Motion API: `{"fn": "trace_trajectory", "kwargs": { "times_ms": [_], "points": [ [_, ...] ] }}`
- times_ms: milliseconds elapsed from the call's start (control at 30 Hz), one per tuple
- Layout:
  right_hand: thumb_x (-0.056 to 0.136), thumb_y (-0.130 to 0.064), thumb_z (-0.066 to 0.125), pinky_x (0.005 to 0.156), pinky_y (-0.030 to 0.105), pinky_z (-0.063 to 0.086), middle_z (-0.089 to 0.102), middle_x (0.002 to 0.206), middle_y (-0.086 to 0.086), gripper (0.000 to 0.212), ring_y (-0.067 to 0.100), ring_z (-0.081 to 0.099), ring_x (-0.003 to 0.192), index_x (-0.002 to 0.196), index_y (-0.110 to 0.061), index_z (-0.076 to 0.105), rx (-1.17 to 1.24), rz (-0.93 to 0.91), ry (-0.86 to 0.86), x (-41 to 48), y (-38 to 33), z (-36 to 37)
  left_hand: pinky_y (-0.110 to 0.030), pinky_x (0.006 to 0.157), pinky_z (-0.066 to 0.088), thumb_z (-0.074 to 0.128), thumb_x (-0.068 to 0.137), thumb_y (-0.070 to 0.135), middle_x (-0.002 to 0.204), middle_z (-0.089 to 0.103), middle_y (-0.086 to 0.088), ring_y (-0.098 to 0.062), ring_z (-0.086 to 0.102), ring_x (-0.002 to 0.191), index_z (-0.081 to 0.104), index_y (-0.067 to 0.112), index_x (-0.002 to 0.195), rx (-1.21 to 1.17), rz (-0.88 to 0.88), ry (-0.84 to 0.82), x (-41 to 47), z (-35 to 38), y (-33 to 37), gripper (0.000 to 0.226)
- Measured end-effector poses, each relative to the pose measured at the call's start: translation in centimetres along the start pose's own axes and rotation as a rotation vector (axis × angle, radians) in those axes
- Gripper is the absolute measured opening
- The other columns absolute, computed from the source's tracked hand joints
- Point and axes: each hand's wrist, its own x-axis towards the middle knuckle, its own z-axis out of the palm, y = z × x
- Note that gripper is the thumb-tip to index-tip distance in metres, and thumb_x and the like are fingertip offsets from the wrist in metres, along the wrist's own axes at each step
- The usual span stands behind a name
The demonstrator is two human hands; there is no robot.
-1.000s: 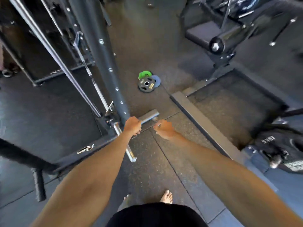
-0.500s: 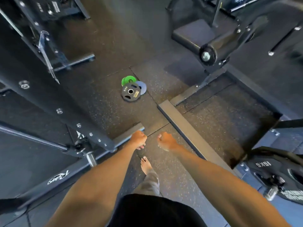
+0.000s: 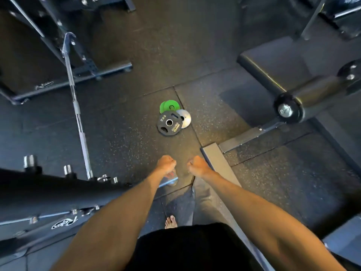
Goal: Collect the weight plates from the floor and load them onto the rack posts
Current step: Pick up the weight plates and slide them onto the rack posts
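A small pile of weight plates lies on the dark rubber floor ahead of me. A black 5 kg plate point(image 3: 169, 123) lies on top, overlapping a green plate point(image 3: 167, 105) behind it and a silver plate point(image 3: 185, 118) to its right. My left hand point(image 3: 166, 164) and my right hand point(image 3: 196, 165) are stretched forward side by side, short of the pile. Both have curled fingers and hold nothing. Short chrome rack posts point(image 3: 29, 160) stick out of the black rack beam at the lower left.
A barbell point(image 3: 78, 114) leans down along the left by the rack frame point(image 3: 74, 75). A bench with a roller pad point(image 3: 304, 94) stands at the right, its grey base bar point(image 3: 216, 159) beside my right hand. My bare feet are below.
I have walked forward, so the plates appear closer and larger. The rack upright has slid out to the left, and both hands stay curled and held out in front.
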Motion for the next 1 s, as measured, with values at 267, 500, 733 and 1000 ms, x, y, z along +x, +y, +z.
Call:
{"fn": "trace_trajectory", "kwargs": {
  "times_ms": [267,500,733,1000],
  "points": [
    [0.096,-0.013,0.048,0.085,0.043,0.054,0.070,0.097,0.024,0.026,0.036,0.068,0.097,0.071,-0.013,0.058,-0.077,-0.070,-0.129,12.5,-4.3,-9.8,-0.027,0.053,0.050,0.044,0.099,0.019,0.071,0.064,-0.007,-0.019,0.060,0.055,0.053,0.019,0.083,-0.173,-0.139,0.074,8.7,-4.7,8.7,0.018],
    [0.093,-0.012,0.047,0.084,0.051,0.056,0.071,0.097,0.027,0.023,0.042,0.068,0.094,0.075,-0.014,0.060,-0.192,-0.073,-0.230,21.5,-6.5,-13.6,-0.030,0.049,0.050,0.048,0.096,0.014,0.075,0.068,-0.018,-0.024,0.061,0.049,0.059,0.011,0.079,-0.298,-0.250,0.142,16.2,-6.2,10.7,0.021],
    [0.094,-0.015,0.045,0.083,0.048,0.057,0.072,0.096,0.023,0.019,0.040,0.069,0.092,0.081,-0.013,0.059,-0.177,-0.007,-0.289,28.3,-9.0,-15.0,-0.033,0.055,0.057,0.045,0.098,0.017,0.096,0.069,-0.020,-0.029,0.068,0.071,0.063,-0.001,0.107,-0.339,-0.288,0.066,22.7,-7.5,12.9,0.027],
    [0.095,-0.014,0.043,0.073,0.046,0.055,0.069,0.098,0.025,0.019,0.035,0.068,0.084,0.097,-0.004,0.058,-0.230,0.064,-0.333,37.9,-12.6,-14.6,-0.038,0.066,0.061,0.048,0.093,0.017,0.089,0.073,-0.021,-0.031,0.072,0.074,0.070,-0.002,0.096,-0.406,-0.326,0.048,31.3,-11.6,13.9,0.029]
  ]
}}
